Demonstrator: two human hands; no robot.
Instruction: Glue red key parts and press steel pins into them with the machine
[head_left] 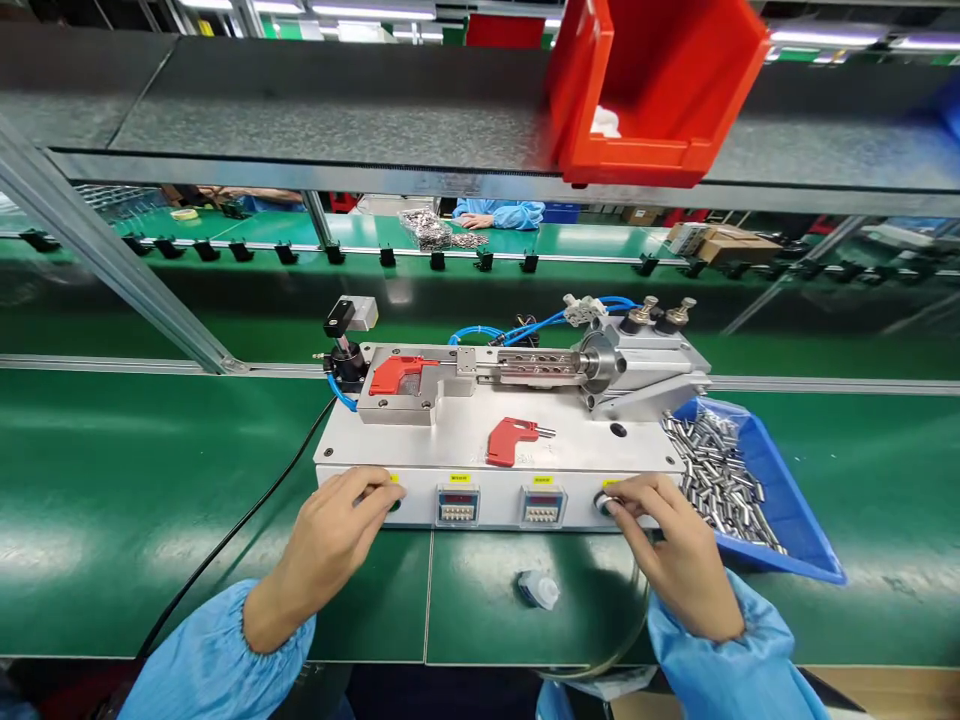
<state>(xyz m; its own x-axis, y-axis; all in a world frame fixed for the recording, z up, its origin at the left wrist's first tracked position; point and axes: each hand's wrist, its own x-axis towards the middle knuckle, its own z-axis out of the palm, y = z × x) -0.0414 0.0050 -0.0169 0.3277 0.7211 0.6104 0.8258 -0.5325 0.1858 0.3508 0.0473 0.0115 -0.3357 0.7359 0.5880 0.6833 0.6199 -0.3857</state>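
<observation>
My left hand (337,535) is closed at the left front of a silver bench machine (420,450), fingers curled over a dark push button (394,504) that they mostly hide. At the right end of the same panel, my right hand (671,540) has thumb and forefinger around another push button (602,502). A red pistol-shaped handle (394,376) lies in the metal fixture (375,408), its shaft pointing right toward the clamp mechanism (540,366). A second red pistol-shaped handle (511,442) with a metal tip rests loose on the machine's top.
A blue bin (802,520) of short metal tubes (720,480) stands at right. A small translucent cap-like piece (538,589) lies in front. Overhead is a shelf (337,110) with a red bin (645,160). A black cable (240,525) runs left. Another person's hands (476,220) are across the line.
</observation>
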